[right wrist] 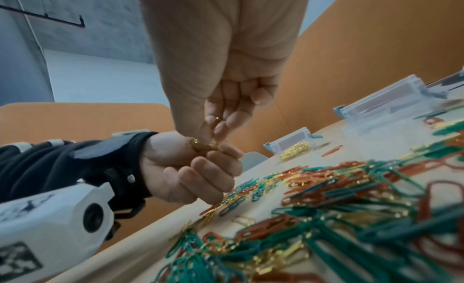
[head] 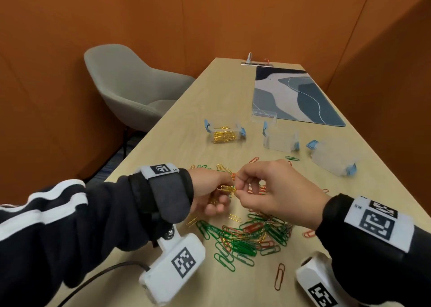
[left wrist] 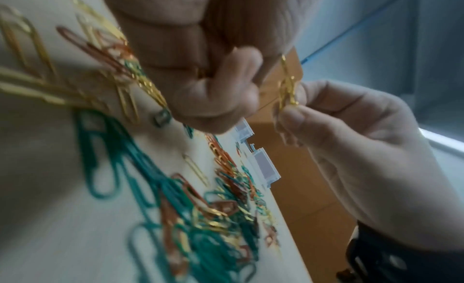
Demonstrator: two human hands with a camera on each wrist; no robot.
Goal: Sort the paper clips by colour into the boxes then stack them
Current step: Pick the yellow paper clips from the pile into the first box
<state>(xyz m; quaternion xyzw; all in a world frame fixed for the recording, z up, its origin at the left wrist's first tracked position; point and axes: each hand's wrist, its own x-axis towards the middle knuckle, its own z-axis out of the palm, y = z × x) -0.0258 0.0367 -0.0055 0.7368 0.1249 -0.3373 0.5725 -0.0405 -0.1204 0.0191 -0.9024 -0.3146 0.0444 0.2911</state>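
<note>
Two hands meet above a wooden table in the head view. A small bunch of gold clips is pinched by the left hand, and the same bunch is pinched at its tip by the thumb and forefinger of the right hand. A loose pile of clips, green, red and gold, is spread on the table under and near the hands. Farther back, a clear box of gold clips stands open, with two empty boxes to its right and a blue desk mat behind.

From the left wrist, the gold clips are seen held upright between both hands, the left hand's fingers curled.

From the right wrist, the right hand's fingertips are closed on the bunch that is gripped in the left fist; the pile lies below, blurred.
</note>
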